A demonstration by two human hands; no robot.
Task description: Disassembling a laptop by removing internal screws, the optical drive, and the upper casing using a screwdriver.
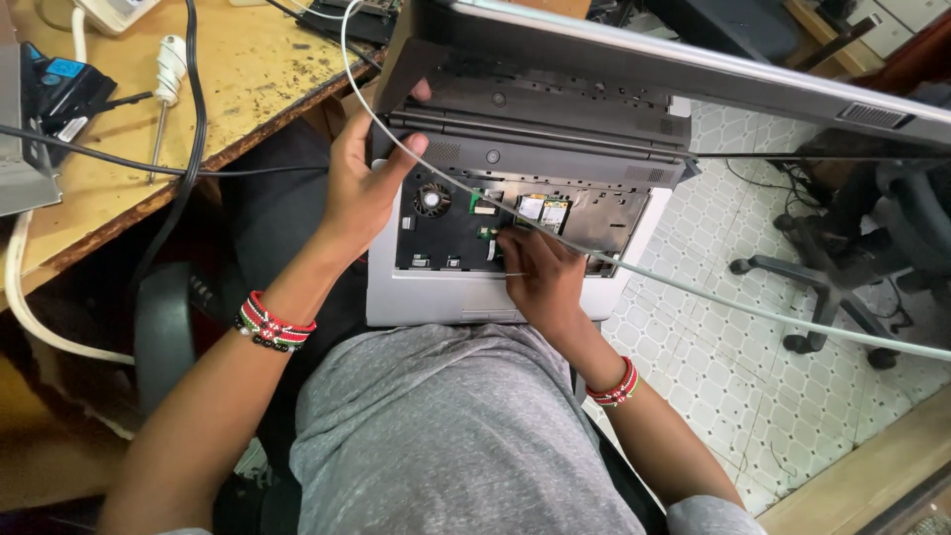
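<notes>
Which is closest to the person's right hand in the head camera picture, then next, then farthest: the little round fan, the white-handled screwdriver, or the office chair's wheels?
From the right hand:
1. Round fan, just left of it inside the opened laptop.
2. Chair wheels, off to the right on the tiled floor.
3. White-handled screwdriver, far left on the wooden desk.

A scuffed wooden desk stands at left, while a black swivel chair sits on the pale patterned tile floor at right.
</notes>
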